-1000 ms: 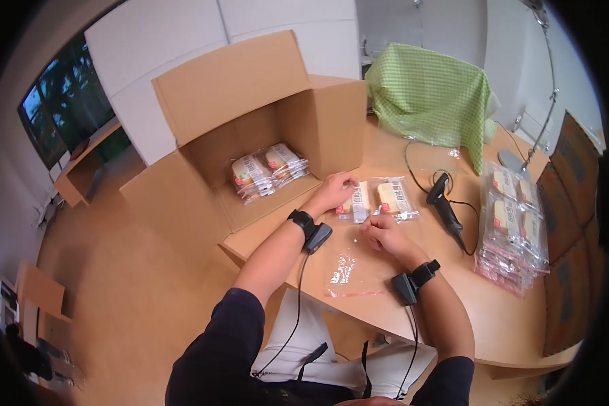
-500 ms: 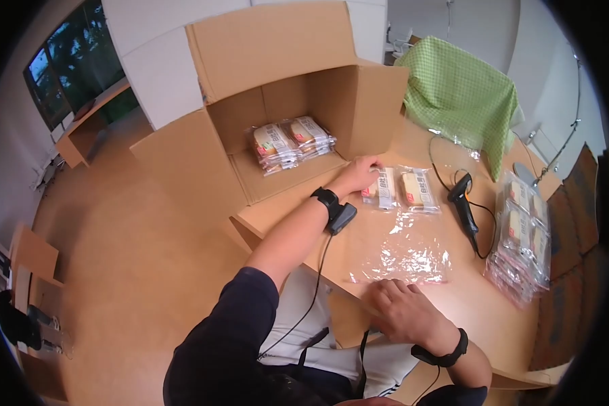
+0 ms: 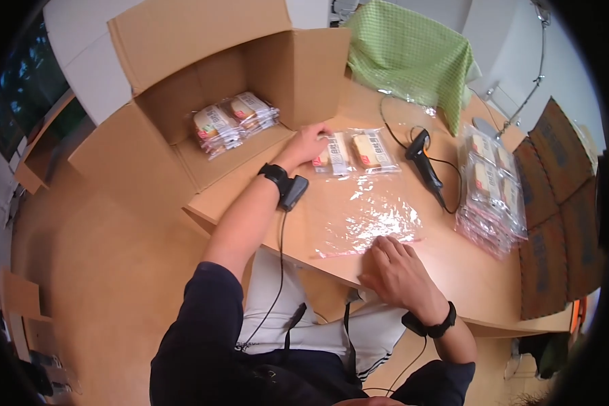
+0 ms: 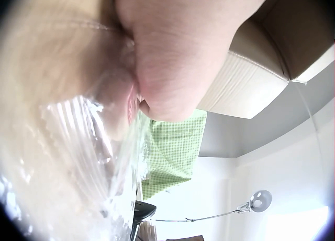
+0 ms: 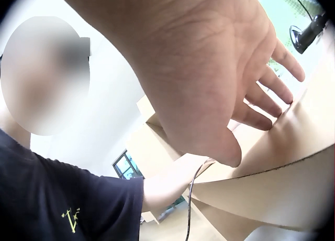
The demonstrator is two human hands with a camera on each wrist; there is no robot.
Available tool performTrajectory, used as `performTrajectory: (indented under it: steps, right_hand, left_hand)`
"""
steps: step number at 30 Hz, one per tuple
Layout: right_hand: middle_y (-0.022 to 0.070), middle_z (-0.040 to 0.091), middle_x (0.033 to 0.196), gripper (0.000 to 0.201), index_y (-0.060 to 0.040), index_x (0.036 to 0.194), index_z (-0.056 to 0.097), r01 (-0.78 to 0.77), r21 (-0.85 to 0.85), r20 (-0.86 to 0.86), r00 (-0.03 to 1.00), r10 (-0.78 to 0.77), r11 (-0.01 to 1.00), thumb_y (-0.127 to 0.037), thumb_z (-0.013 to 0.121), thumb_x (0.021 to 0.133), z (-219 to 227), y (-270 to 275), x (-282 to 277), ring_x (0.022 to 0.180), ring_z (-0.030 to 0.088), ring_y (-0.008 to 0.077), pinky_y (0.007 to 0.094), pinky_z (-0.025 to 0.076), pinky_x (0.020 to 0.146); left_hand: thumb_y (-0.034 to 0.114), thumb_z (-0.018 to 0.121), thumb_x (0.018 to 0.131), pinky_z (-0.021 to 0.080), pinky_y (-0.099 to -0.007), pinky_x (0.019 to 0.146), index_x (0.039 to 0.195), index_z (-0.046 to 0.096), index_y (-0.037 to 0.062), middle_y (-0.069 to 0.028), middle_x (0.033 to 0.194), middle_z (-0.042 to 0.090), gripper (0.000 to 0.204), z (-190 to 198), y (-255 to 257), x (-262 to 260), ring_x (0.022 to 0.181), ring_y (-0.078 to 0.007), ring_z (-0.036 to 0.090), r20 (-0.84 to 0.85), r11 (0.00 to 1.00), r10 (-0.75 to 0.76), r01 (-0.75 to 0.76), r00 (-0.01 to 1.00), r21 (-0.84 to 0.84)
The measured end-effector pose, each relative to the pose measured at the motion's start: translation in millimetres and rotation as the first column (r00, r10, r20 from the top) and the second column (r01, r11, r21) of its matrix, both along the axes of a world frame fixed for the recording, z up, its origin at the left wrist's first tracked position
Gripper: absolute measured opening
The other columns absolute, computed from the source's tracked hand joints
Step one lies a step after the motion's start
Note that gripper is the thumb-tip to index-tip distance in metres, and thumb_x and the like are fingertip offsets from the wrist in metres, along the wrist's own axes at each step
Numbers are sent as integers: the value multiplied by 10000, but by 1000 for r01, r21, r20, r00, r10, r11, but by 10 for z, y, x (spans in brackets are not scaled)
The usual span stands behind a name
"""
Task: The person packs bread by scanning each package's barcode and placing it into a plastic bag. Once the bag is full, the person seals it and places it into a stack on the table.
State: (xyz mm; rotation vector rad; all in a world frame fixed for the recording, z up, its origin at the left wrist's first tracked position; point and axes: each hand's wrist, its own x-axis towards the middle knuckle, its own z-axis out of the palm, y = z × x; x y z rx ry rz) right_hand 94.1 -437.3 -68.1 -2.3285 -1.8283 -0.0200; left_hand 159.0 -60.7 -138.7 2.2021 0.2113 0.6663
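Wrapped bread packs (image 3: 371, 151), two side by side, lie on a wooden table (image 3: 470, 287) at the far end of a clear plastic bag (image 3: 358, 210); whether they sit inside it or on it is hard to tell. The bag spreads flat and glossy toward the near side, its pink edge close to the table's rim. A person's left hand (image 3: 306, 146) reaches to the left pack's far left corner, the fingers touching there; plastic and blur in the left wrist view hide whether they pinch anything. The right hand (image 3: 400, 279) is open and holds nothing, palm down, its relaxed fingers resting at the near rim by the bag's pink edge.

To the left, an open cardboard box (image 3: 321, 78) lies on its side, its mouth toward the person, with stacked packs (image 3: 235, 123) within. A black barcode scanner (image 3: 424, 166) and its looped cable lie right of the bread. Farther right stands a pile of filled bags (image 3: 488, 186), beside brown cardboard (image 3: 555, 203) at the table's right side. A green checked cloth (image 3: 413, 61) drapes over something at the far side. Black cabled devices (image 3: 292, 192) are strapped to both wrists.
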Motion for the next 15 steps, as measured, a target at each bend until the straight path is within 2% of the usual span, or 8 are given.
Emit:
performTrajectory:
  steps: [2, 4, 6, 8, 10, 11, 13, 15]
  right_hand:
    - [265, 508, 1278, 518, 59, 1168, 544, 14, 26, -77, 997, -12, 1000, -363, 629, 879, -3, 25, 86, 1213, 491, 414, 461, 409, 993]
    - [291, 488, 1282, 538, 53, 1184, 531, 15, 37, -39, 999, -14, 999, -410, 572, 912, -86, 45, 207, 1215, 478, 435, 484, 394, 1009]
    - [302, 476, 1290, 563, 44, 1235, 507, 45, 20, -3, 999, -44, 999, -422, 548, 924, -129, 90, 287, 1229, 460, 449, 498, 382, 1019]
    - [307, 471, 1292, 596, 36, 1297, 478, 52, 25, 15, 999, -52, 998, -433, 527, 933, -235, 125, 360, 1244, 441, 466, 512, 371, 1025]
    - [315, 461, 1310, 618, 47, 1317, 474, 74, 134, 230, 968, -104, 988, -417, 548, 917, -258, 201, 374, 1245, 450, 446, 516, 393, 994]
    - [315, 461, 1310, 618, 47, 1317, 474, 65, 131, 237, 967, -95, 989, -417, 548, 917, -186, 241, 326, 1245, 450, 446, 516, 393, 994]
    - [323, 488, 1301, 609, 63, 1310, 480, 421, -119, 140, 904, -404, 899, -367, 577, 889, 6, 311, 183, 1196, 509, 420, 509, 437, 929]
    - [302, 528, 1232, 603, 70, 1304, 483, 441, -127, 137, 895, -425, 888, -338, 589, 874, 6, 336, 154, 1125, 548, 395, 503, 455, 882]
  left_hand:
    - [99, 597, 844, 508, -344, 878, 1064, 669, 18, -147, 1010, 709, 246, 17, 0, -3, 963, -252, 674, 0, 1000, -4, 4, 1000, 4]
    - [127, 599, 828, 510, -379, 883, 1049, 671, 36, -173, 1030, 697, 250, 11, 8, 1, 991, -321, 659, 6, 1000, -4, 4, 1000, 7]
    - [126, 598, 826, 508, -378, 889, 1047, 670, 33, -170, 1034, 697, 250, 15, -3, 0, 994, -320, 658, 17, 1000, -8, 8, 1000, 1]
    - [92, 593, 837, 508, -349, 881, 1065, 667, 15, -155, 1016, 707, 251, 21, 3, -11, 978, -272, 675, 32, 999, -10, 9, 999, 40]
    - [98, 595, 834, 509, -350, 874, 1065, 668, 18, -158, 1015, 706, 255, 19, -2, -14, 973, -272, 675, 27, 1000, 3, -4, 1000, 27]
    - [105, 597, 831, 509, -350, 868, 1064, 669, 20, -160, 1013, 706, 259, 28, -10, -26, 968, -272, 674, 16, 1000, 14, -14, 1000, 17]
    - [111, 599, 825, 507, -353, 865, 1061, 669, 20, -165, 1012, 704, 263, 87, -38, -61, 963, -278, 673, -7, 1000, 27, -27, 1000, 16]
    - [116, 601, 819, 506, -357, 861, 1058, 670, 21, -169, 1010, 703, 267, 61, -17, -48, 958, -284, 672, -33, 999, 39, -39, 999, 11]
